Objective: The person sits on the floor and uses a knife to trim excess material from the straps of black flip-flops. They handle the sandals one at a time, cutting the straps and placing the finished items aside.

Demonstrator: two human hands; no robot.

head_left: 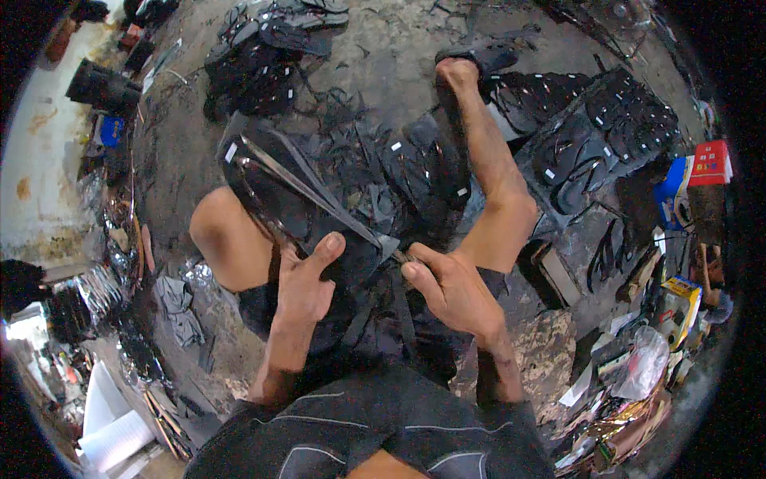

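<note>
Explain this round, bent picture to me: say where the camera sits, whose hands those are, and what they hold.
The camera sits on a person's head and looks down, so its wide lens bends the edges. No machine here: both bare hands are the person's own. The left hand grips a black flip-flop sole resting against the knee. The right hand pinches something small at the end of a thin strap lying across that sole; what it is cannot be told. Piles of black flip-flops and rubber scraps lie on the concrete floor.
</note>
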